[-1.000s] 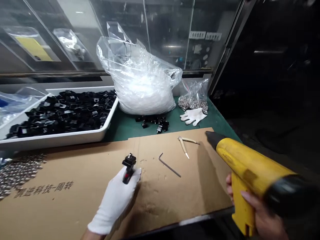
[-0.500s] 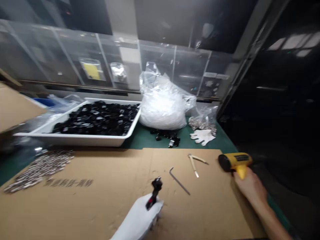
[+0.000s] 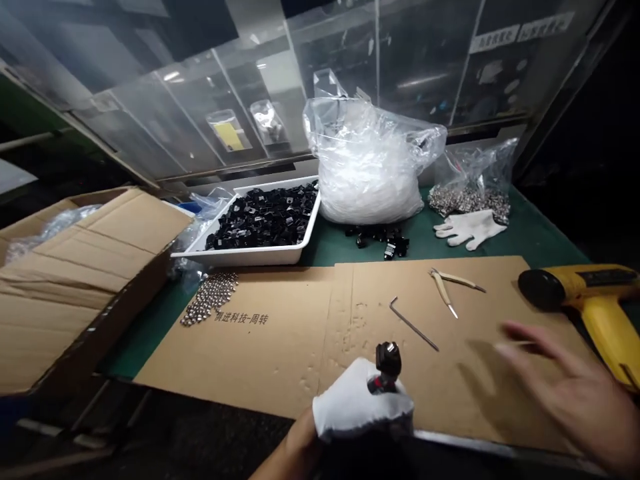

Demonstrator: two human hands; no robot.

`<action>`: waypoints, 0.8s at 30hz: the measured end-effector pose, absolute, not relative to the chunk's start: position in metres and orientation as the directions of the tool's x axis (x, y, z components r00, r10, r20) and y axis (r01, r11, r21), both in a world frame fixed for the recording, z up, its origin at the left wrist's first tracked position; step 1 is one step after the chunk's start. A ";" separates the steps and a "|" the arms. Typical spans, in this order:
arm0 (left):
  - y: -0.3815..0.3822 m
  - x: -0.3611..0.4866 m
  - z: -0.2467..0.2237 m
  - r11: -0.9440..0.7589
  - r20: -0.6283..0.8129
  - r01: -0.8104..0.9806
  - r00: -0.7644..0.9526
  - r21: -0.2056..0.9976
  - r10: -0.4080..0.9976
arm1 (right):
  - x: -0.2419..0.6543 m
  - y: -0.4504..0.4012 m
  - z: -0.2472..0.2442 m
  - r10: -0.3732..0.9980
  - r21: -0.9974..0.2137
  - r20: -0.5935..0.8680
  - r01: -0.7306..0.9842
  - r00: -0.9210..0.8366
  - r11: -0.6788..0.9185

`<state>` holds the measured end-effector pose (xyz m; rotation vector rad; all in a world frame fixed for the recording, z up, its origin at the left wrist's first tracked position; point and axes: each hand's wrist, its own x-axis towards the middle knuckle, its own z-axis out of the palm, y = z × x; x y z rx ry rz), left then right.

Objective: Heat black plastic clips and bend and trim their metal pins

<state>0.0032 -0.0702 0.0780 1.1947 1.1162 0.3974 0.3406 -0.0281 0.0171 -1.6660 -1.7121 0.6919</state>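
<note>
My gloved left hand (image 3: 357, 407) pinches a small black-and-red fitting (image 3: 388, 363) upright at bottom centre, its long axis vertical; my bare right hand (image 3: 575, 393) is open, fingers spread, nearer the yellow heat gun (image 3: 595, 283) at right.

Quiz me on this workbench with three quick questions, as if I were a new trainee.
1. True or false: the bare right hand is gripping the yellow heat gun.
2. Multiple choice: what is the white-gloved left hand holding?
A) an Allen key
B) a small black part with a red section
C) a spare work glove
3. Fill in the blank: the white tray is full of ____.

Key:
1. False: the hand is open and apart from the gun.
2. B
3. small black parts
</note>
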 end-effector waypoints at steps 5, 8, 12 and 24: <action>-0.074 0.009 0.064 0.446 -0.486 0.223 0.577 0.867 0.656 | 0.241 -0.065 0.044 0.750 -1.000 -0.016 0.006 -0.662 -0.016; -0.081 0.009 0.051 0.394 -0.461 0.243 0.537 0.886 0.706 | 0.218 -0.063 0.046 0.702 -0.977 0.078 -0.196 -0.708 -0.089; -0.085 0.006 0.040 0.321 -0.413 0.266 0.467 0.909 0.782 | 0.211 -0.061 0.042 0.691 -0.927 0.021 -0.273 -0.723 -0.257; -0.069 0.025 0.050 0.333 -0.412 0.340 0.196 0.880 0.890 | 0.189 -0.043 0.030 0.832 -0.903 -0.100 -0.302 -0.546 -0.307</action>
